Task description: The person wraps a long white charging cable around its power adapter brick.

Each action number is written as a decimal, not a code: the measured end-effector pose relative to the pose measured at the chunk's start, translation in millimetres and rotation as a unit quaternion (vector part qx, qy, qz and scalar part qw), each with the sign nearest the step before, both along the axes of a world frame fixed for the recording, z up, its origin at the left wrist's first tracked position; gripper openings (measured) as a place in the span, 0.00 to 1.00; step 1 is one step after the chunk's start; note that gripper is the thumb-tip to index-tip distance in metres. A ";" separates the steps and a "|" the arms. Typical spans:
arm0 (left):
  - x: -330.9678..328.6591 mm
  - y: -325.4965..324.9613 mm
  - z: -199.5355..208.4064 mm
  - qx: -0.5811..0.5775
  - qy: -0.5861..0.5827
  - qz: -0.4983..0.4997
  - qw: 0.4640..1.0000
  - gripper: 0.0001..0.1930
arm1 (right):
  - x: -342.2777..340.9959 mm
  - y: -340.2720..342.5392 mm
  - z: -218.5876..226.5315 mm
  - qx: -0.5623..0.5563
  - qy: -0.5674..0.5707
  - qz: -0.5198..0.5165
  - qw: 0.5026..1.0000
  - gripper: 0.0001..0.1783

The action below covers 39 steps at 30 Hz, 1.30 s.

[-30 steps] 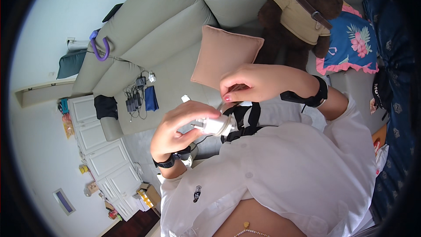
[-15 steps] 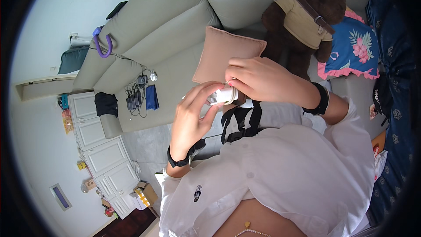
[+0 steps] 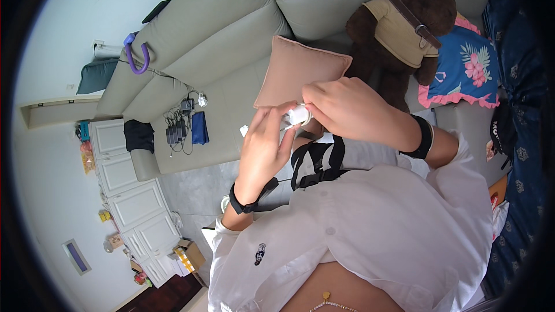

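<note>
Between my two hands is a white charger [image 3: 298, 115], a small block with a pale cord looped round its right end. My left hand [image 3: 263, 138] grips it from the left, thumb below and fingers above. A small white end piece [image 3: 244, 131] sticks out beyond the left fingers; whether it joins the cord is hidden. My right hand [image 3: 341, 107] is closed at the charger's upper right, fingertips pinching the white cord [image 3: 309, 117] close against it. Most of the right fingers' inner side is hidden.
A grey sofa [image 3: 217, 89] spans the far side. On it lie black adapters with tangled cables [image 3: 179, 130], a blue pouch [image 3: 199, 128], a pink cushion [image 3: 303, 69], a brown teddy bear [image 3: 399, 34] and a blue floral pillow [image 3: 471, 63]. White cabinets [image 3: 136, 205] stand left.
Both hands and the charger have shifted slightly; the charger has tilted and risen a little. The white end piece shows more beyond my left fingers, and my left wrist has moved right.
</note>
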<state>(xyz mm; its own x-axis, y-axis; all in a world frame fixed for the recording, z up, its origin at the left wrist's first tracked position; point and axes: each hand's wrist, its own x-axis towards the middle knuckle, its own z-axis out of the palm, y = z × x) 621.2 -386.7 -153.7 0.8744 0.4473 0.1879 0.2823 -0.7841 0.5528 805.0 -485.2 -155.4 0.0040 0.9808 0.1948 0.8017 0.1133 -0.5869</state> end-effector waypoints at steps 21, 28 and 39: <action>1.1 15.0 -7.4 0.073 -0.143 0.040 0.986 0.21 | -38.4 7.9 -35.7 -0.177 0.805 0.103 0.557 0.14; -0.8 11.5 -15.3 -0.161 -0.170 0.088 0.968 0.18 | -40.2 9.4 -53.4 -0.119 0.651 0.109 0.742 0.18; -1.4 18.9 -10.0 -0.492 -0.152 0.066 0.854 0.12 | -41.4 7.8 -80.0 -0.062 0.643 0.090 0.758 0.12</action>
